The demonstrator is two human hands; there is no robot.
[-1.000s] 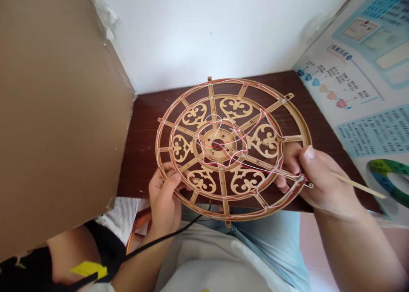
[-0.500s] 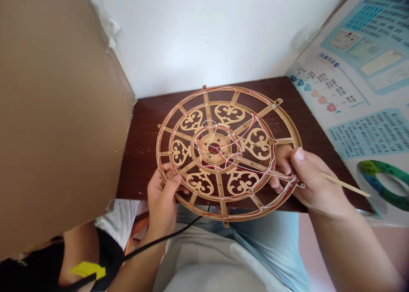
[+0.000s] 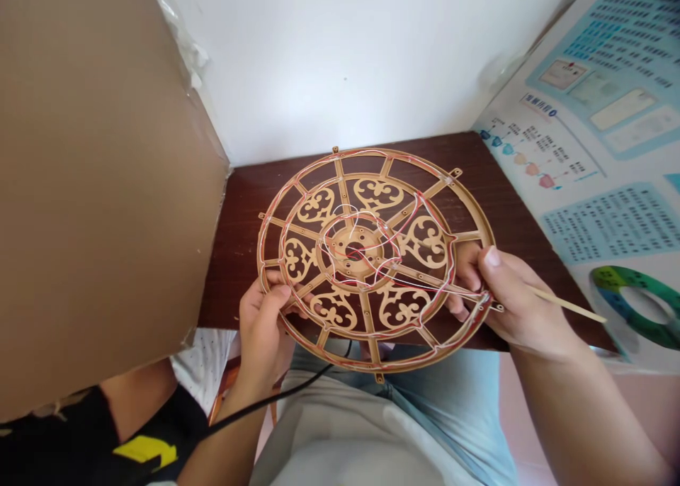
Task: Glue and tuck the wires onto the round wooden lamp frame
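Note:
A round, gold-coloured openwork frame (image 3: 367,313), like an ornamental lamp ring with spokes and heart-shaped scrolls, is held tilted above the dark table. Red and white wires (image 3: 419,201) run along its rings and cross loosely over the hub. At its left rim my left hand (image 3: 265,323) grips with the thumb on top and fingers underneath. My right hand (image 3: 523,305) is closed round the right rim, beside a spot where wires gather. From that same hand a thin pale stick (image 3: 568,304) sticks out to the right; its other end is hidden.
Behind the dark brown table (image 3: 223,259) stands a white panel (image 3: 345,61). A cardboard sheet (image 3: 106,153) walls the left, a printed poster board (image 3: 584,188) the right. A black cable (image 3: 276,397) passes beneath the frame. Another person's arm (image 3: 141,401) shows at lower left.
The frame has shifted slightly left and down in view, with both hands still on it. The other person's arm at lower left has moved a little.

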